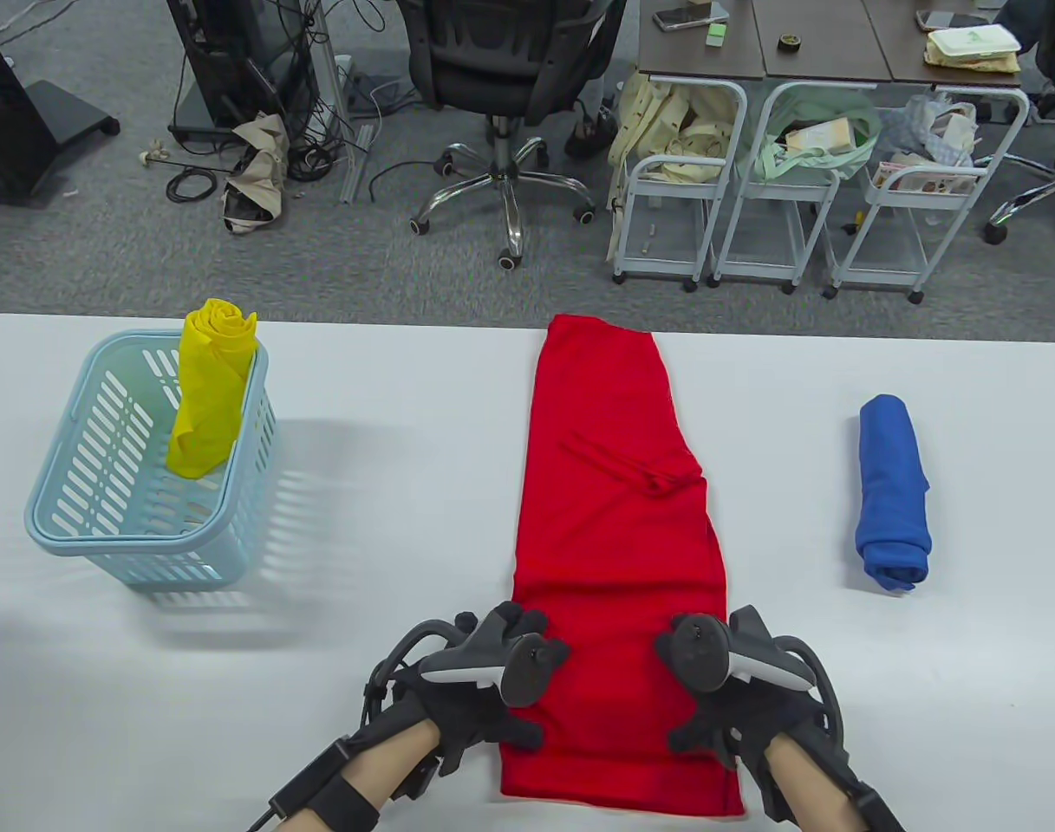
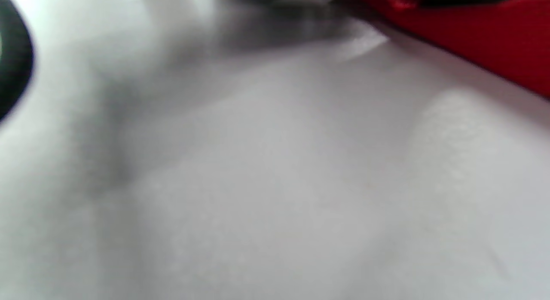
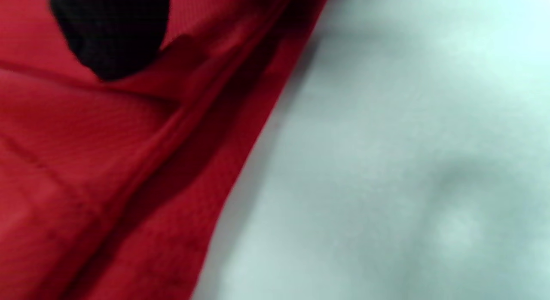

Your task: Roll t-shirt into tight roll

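A red t-shirt [image 1: 618, 520], folded into a long narrow strip, lies flat down the middle of the white table [image 1: 388, 520], reaching from the far edge to the near edge. Both gloved hands rest on its near end. My left hand [image 1: 501, 685] sits at the strip's left edge with its thumb spread onto the cloth. At the right edge, my right hand [image 1: 718, 685] mirrors it. The trackers hide most of the fingers. In the right wrist view a black fingertip [image 3: 111, 38] lies on top of the red cloth [image 3: 86, 162]. The left wrist view is blurred, with red cloth [image 2: 485, 38] at the upper right.
A light blue basket [image 1: 85, 511] stands at the left with a rolled yellow shirt [image 1: 206, 390] upright in it. To the right of the red strip a rolled blue shirt [image 1: 893, 490] lies on the table. Beyond the table are an office chair [image 1: 510, 104] and carts.
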### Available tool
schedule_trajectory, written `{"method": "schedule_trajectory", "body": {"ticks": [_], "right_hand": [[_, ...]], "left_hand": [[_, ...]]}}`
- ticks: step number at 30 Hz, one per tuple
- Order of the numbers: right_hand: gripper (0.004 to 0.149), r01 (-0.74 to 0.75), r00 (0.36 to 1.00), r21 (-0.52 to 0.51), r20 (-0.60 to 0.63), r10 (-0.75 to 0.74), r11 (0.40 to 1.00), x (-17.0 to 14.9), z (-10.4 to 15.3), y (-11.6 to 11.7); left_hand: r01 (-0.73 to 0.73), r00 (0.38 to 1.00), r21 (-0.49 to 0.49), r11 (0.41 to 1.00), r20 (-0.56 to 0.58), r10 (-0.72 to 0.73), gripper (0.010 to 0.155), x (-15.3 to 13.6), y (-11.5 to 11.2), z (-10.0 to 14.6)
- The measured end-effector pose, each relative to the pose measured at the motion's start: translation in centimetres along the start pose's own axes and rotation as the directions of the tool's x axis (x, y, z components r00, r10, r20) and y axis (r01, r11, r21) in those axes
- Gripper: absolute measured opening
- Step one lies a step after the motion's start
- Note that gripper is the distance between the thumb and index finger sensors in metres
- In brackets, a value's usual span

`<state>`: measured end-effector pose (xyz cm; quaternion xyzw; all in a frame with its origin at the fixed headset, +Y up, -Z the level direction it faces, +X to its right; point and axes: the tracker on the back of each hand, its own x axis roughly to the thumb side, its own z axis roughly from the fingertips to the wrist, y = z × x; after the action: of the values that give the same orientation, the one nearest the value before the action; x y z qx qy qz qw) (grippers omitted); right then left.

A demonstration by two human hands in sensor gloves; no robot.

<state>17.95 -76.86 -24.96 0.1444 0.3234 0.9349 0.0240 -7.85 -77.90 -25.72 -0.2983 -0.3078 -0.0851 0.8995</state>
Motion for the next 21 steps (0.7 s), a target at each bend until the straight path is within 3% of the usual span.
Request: {"method": "schedule_trajectory", "body": {"ticks": [5,8,12,14,21], "right_hand": [[0.086,-0.042,0.999,-0.065,-0.037,0.04,0.997,0.3,0.8,-0.6],[0.078,-0.058,0.998,-0.103,-0.006,0.058,0.993,0.7,1.6,-0.9],[0.099,-0.071,0.997,-0.019,0.009,0.071,0.997,0.6,1.0,0.0],[0.105,-0.062,0.998,0.01,0.003,0.062,0.998,0.4,0.5,0.2],[0.105,0.027,1.0,0.029,-0.003,-0.027,0.999,-0.6,-0.9,-0.4]], "left_hand": [[0.009,0.998,0.109,0.994,0.068,-0.016,0.079,1.7,1.3,1.7],[-0.036,0.993,0.051,0.998,0.112,0.03,0.079,2.4,0.7,1.2],[0.047,0.998,-0.036,0.998,0.053,-0.046,0.09,1.9,-0.2,0.2],[-0.01,0.999,-0.048,0.999,0.045,0.012,0.09,1.2,-0.2,-0.2],[-0.05,0.998,-0.017,0.999,0.023,0.05,0.088,-0.2,0.0,-0.8]]}}
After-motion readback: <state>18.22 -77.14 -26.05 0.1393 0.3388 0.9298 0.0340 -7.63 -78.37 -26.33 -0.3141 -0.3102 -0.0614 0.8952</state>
